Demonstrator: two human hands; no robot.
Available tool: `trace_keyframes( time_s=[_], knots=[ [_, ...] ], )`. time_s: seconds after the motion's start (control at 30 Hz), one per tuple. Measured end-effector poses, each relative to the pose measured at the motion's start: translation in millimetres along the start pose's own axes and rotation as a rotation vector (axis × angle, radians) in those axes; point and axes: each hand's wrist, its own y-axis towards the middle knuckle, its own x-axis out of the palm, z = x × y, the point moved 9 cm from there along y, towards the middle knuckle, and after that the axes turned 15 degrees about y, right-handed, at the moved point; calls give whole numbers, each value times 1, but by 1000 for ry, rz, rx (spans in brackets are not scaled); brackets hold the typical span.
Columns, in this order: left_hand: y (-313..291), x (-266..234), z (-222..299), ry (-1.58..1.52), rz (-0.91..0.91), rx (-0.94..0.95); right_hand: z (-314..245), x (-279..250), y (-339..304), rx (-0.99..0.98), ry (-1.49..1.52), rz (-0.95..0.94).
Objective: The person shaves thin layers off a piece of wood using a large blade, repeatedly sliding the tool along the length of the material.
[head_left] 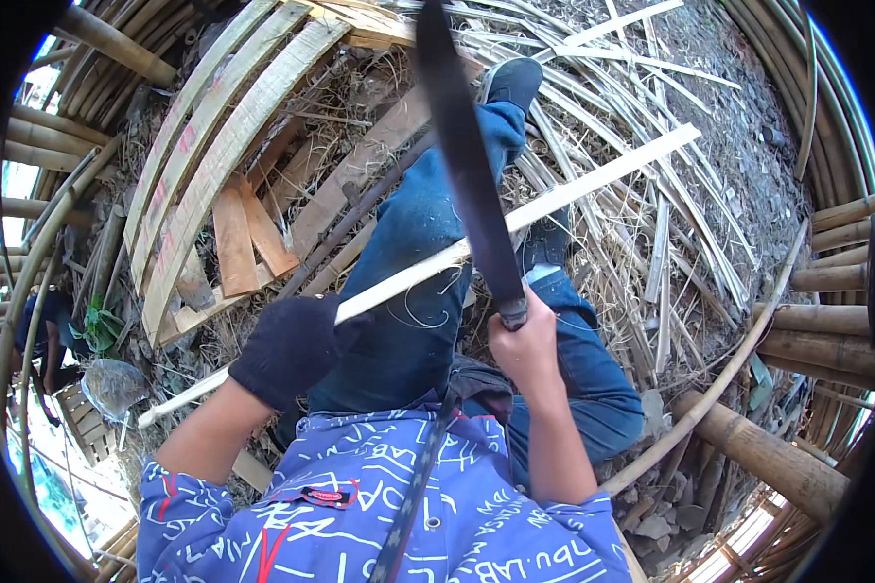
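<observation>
My left hand (290, 352), in a black knitted glove, is closed around a long pale bamboo strip (399, 286). The strip slants across my lap, from the lower left up to the far right. My bare right hand (527, 340) grips the handle of a machete (467, 160), its dark blade pointing up and away from me. The blade passes in front of the strip's middle; whether the two touch, I cannot tell. A thin curled shaving hangs below the strip over my jeans (408, 243).
Many split strips (651, 185) lie on the ground at the right. Curved pale wooden slats (214, 165) and brown boards (231, 238) are at the far left. A bamboo pole (768, 457) juts in at the lower right. Another person (49, 330) is at the left edge.
</observation>
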Motion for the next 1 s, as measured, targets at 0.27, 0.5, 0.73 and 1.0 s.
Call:
trace_keyframes(
  time_s=[0.27,0.5,0.73,1.0],
  knots=[
    [0,1,4,-15,-15,3,5,9,-5,98,103,19],
    [-6,-6,8,50,64,-38,14,36,-44,261,451,-89],
    [-3,-21,21,14,248,-85,22,11,-53,304,942,187],
    [8,-62,36,-83,360,40,39,-108,-48,260,849,493]
  ],
)
